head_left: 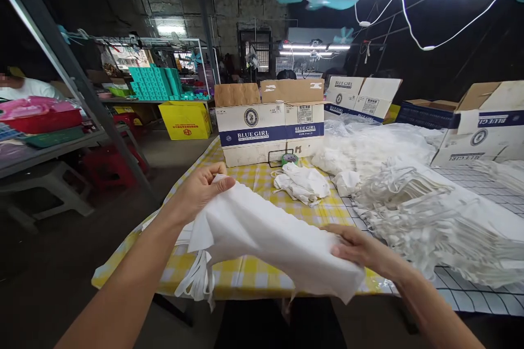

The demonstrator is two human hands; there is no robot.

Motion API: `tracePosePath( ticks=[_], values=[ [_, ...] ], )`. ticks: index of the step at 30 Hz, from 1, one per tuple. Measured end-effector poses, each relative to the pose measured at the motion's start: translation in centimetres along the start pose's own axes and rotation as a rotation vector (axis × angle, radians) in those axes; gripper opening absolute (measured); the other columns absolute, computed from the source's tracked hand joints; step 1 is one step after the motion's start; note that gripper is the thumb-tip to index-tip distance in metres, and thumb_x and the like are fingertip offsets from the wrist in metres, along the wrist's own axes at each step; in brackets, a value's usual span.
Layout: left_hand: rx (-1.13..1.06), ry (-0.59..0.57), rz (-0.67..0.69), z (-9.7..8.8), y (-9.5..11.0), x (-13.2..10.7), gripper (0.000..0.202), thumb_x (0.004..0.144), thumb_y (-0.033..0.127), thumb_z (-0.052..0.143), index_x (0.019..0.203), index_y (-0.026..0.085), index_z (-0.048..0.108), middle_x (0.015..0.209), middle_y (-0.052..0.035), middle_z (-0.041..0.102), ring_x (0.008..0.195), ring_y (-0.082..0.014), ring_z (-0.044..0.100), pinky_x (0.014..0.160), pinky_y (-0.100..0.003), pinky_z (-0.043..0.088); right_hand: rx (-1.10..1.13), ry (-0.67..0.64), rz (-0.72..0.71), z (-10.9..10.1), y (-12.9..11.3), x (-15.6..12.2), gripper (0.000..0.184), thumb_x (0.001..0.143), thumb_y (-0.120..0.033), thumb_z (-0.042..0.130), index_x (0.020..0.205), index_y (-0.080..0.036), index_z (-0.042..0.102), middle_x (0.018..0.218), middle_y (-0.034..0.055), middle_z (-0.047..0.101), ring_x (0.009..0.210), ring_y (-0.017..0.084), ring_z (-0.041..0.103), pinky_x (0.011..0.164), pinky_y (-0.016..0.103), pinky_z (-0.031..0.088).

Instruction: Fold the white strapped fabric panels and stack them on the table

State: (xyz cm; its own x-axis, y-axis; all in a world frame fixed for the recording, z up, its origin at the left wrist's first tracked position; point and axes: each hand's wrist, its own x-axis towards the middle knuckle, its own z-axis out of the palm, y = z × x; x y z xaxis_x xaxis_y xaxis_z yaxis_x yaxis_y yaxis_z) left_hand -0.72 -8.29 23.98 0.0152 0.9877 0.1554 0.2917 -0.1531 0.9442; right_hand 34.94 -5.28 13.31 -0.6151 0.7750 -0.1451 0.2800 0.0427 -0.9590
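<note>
A white cloth piece (266, 234) with loose straps hanging at its left end is stretched between both my hands above the yellow checked tablecloth (249, 275). My left hand (200, 188) pinches the cloth's upper left corner, fingers closed on it. At the lower right end my right hand (358, 248) has its fingers curled on the fabric. A small heap of similar white pieces (303, 182) lies just beyond on the table.
A large pile of white strapped pieces (429, 212) covers the table's right side. An open "Blue Girl" carton (268, 125) stands at the back, more cartons (483, 125) to the right. A person sits far left by a shelf (53, 142).
</note>
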Motion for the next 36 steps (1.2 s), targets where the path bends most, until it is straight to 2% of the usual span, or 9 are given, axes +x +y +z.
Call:
tracePosePath(
  ticks=[2, 6, 9, 14, 17, 20, 23, 25, 36],
  values=[
    [-0.064, 0.004, -0.022, -0.4, -0.9, -0.7, 0.037, 0.073, 0.044, 0.063, 0.067, 0.02, 0.035, 0.053, 0.0085, 0.036, 0.041, -0.0047, 0.032, 0.038, -0.015, 0.023, -0.06, -0.015, 0.053, -1.6, 0.1, -1.5, 0.046, 0.068, -0.044, 0.07, 0.106, -0.019, 0.062, 0.074, 0.0024, 0.061, 0.06, 0.015, 0.053, 0.047, 0.022, 0.041],
    [-0.164, 0.009, -0.087, -0.9, -1.5, -3.9, 0.041, 0.068, 0.044, 0.066, 0.067, 0.021, 0.032, 0.05, 0.0088, 0.036, 0.039, -0.0046, 0.031, 0.036, -0.015, 0.022, -0.115, 0.184, 0.023, -4.3, -0.3, -4.9, 0.038, 0.065, -0.039, 0.074, 0.1, -0.025, 0.067, 0.094, 0.0093, 0.065, 0.082, 0.027, 0.06, 0.066, 0.037, 0.051],
    [-0.277, -0.009, -0.178, -1.3, -1.0, -6.0, 0.044, 0.064, 0.046, 0.068, 0.07, 0.023, 0.031, 0.052, 0.0075, 0.042, 0.04, -0.0078, 0.039, 0.037, -0.018, 0.029, -0.031, 0.284, -0.036, -5.5, -2.0, -6.9, 0.025, 0.072, -0.039, 0.068, 0.094, -0.028, 0.068, 0.092, 0.0125, 0.066, 0.08, 0.027, 0.061, 0.068, 0.041, 0.051],
    [-0.28, -0.02, -0.15, -1.4, -1.9, -4.1, 0.038, 0.068, 0.043, 0.066, 0.076, 0.022, 0.034, 0.053, 0.0083, 0.043, 0.04, -0.0068, 0.039, 0.038, -0.016, 0.028, 0.082, 0.401, -0.046, -6.1, -3.9, -5.6, 0.015, 0.08, -0.04, 0.059, 0.088, -0.028, 0.066, 0.087, 0.0094, 0.066, 0.079, 0.022, 0.06, 0.066, 0.034, 0.048],
    [-0.135, -0.103, -0.119, -0.1, -6.2, -0.5, 0.031, 0.071, 0.041, 0.063, 0.08, 0.021, 0.041, 0.054, 0.0087, 0.043, 0.042, -0.006, 0.039, 0.04, -0.016, 0.027, -0.085, 0.38, 0.028, -5.8, -1.0, -1.3, 0.017, 0.079, -0.041, 0.058, 0.081, -0.024, 0.063, 0.08, 0.0045, 0.063, 0.076, 0.02, 0.058, 0.065, 0.03, 0.047],
    [0.012, -0.178, -0.18, 2.8, -12.7, 3.0, 0.031, 0.072, 0.044, 0.059, 0.084, 0.018, 0.047, 0.055, 0.0074, 0.044, 0.047, -0.0081, 0.042, 0.046, -0.019, 0.032, -0.37, 0.446, 0.181, -4.8, 5.0, 3.9, 0.023, 0.08, -0.037, 0.049, 0.066, -0.02, 0.055, 0.061, 0.0011, 0.056, 0.058, 0.016, 0.052, 0.051, 0.027, 0.041],
    [0.201, -0.09, -0.261, 5.9, -18.7, 5.3, 0.024, 0.07, 0.038, 0.057, 0.077, 0.016, 0.052, 0.051, 0.0077, 0.039, 0.046, -0.0089, 0.039, 0.047, -0.02, 0.03, -0.497, 0.541, 0.25, -3.4, 10.6, 7.8, 0.024, 0.076, -0.029, 0.047, 0.055, -0.02, 0.046, 0.052, 0.0016, 0.052, 0.053, 0.017, 0.047, 0.049, 0.028, 0.033],
    [0.258, -0.038, -0.272, 7.3, -21.1, 6.2, 0.018, 0.068, 0.032, 0.057, 0.07, 0.015, 0.053, 0.049, 0.0074, 0.038, 0.047, -0.0091, 0.038, 0.047, -0.021, 0.027, -0.564, 0.609, 0.255, -2.9, 12.9, 9.1, 0.024, 0.076, -0.028, 0.046, 0.054, -0.021, 0.043, 0.054, 0.0021, 0.053, 0.056, 0.017, 0.047, 0.052, 0.028, 0.03],
    [0.443, 0.084, -0.187, 6.9, -23.7, 8.9, 0.017, 0.077, 0.031, 0.05, 0.079, 0.017, 0.059, 0.057, 0.0015, 0.053, 0.06, -0.016, 0.052, 0.057, -0.024, 0.034, -0.77, 0.719, 0.228, -5.3, 14.8, 11.8, 0.026, 0.085, -0.036, 0.039, 0.077, -0.021, 0.058, 0.073, 0.0037, 0.064, 0.068, 0.018, 0.055, 0.06, 0.025, 0.034]
  ],
)
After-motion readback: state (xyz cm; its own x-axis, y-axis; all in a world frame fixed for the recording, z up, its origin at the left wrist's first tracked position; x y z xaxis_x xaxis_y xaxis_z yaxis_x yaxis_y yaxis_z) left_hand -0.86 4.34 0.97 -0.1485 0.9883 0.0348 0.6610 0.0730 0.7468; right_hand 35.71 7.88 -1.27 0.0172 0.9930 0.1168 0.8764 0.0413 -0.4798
